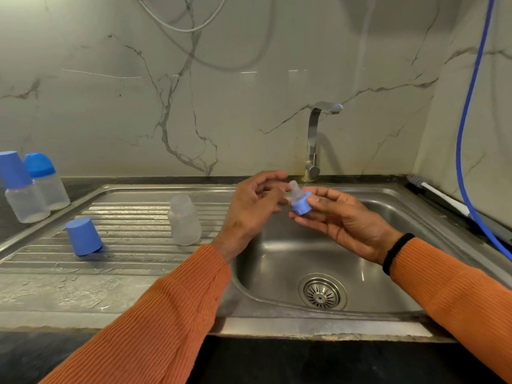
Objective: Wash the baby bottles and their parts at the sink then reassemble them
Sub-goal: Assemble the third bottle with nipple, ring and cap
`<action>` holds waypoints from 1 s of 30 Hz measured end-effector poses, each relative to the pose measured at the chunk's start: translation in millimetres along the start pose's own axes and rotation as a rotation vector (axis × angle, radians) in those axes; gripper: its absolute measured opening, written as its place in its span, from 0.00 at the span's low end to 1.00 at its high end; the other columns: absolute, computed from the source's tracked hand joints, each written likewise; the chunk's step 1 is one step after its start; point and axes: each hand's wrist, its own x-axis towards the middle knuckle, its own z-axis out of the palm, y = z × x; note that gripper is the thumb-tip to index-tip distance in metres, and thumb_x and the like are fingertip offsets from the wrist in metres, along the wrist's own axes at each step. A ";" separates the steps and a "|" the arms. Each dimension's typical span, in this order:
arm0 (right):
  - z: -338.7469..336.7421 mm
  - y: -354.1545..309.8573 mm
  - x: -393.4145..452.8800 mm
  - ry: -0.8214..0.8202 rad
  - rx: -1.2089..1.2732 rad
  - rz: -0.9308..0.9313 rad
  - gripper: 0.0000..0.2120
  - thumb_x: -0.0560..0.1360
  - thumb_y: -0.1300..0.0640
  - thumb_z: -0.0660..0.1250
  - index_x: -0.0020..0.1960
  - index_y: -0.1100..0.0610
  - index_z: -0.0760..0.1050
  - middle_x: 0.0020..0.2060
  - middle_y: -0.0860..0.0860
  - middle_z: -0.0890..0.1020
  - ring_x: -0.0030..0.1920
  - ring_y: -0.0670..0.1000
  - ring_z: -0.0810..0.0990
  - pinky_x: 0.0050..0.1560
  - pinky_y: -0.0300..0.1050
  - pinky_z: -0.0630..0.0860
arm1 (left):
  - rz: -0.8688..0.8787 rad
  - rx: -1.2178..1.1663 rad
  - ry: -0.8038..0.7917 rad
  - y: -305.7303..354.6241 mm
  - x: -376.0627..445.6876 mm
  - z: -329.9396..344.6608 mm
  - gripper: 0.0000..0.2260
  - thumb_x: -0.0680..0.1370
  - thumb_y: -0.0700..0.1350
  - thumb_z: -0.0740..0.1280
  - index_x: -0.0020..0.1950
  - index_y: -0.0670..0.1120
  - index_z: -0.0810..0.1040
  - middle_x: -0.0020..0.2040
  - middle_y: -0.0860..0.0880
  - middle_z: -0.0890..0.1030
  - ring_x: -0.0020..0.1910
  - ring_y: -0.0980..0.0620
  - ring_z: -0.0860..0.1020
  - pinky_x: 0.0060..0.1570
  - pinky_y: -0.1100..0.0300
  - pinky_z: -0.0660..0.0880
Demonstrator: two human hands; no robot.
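Note:
Over the sink basin (388,245) my right hand (343,223) pinches a blue screw ring (301,205) with a clear teat (294,187) sticking out of it. My left hand (255,206) hovers just left of the teat with loosely bent fingers; its fingertips are near the teat, and whether they touch it is unclear. An open clear bottle body (185,221) stands on the ribbed drainboard (133,261). A blue cap (83,236) sits upside down further left. Two capped bottles (20,189) (47,184) stand at the far left.
The chrome tap (314,142) rises behind the basin, no water running. A bottle brush (437,194) lies along the right rim. A blue hose (468,120) hangs down the right wall. The drain strainer (322,291) shows in the basin floor.

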 end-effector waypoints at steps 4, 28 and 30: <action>-3.9 4.6 0.6 0.009 -0.140 -0.034 0.20 0.75 0.68 0.71 0.65 0.60 0.71 0.60 0.68 0.82 0.62 0.67 0.82 0.65 0.57 0.79 | 0.232 0.408 0.458 10.4 8.8 -21.5 0.07 0.81 0.43 0.69 0.58 0.48 0.83 0.48 0.54 0.85 0.45 0.57 0.81 0.48 0.54 0.81; -4.4 17.2 1.6 0.185 -0.414 -0.126 0.27 0.66 0.57 0.81 0.64 0.56 0.81 0.57 0.56 0.86 0.52 0.55 0.87 0.52 0.50 0.84 | 0.030 0.677 0.160 22.0 -3.1 -71.2 0.34 0.60 0.64 0.83 0.58 0.50 0.76 0.52 0.54 0.81 0.48 0.54 0.80 0.35 0.74 0.68; -4.7 14.4 2.5 0.147 -0.369 -0.164 0.25 0.69 0.60 0.80 0.65 0.57 0.81 0.61 0.56 0.84 0.57 0.56 0.86 0.57 0.53 0.83 | 0.123 0.732 0.061 17.3 -8.0 -53.2 0.31 0.62 0.68 0.79 0.56 0.51 0.78 0.48 0.56 0.80 0.44 0.58 0.79 0.35 0.74 0.69</action>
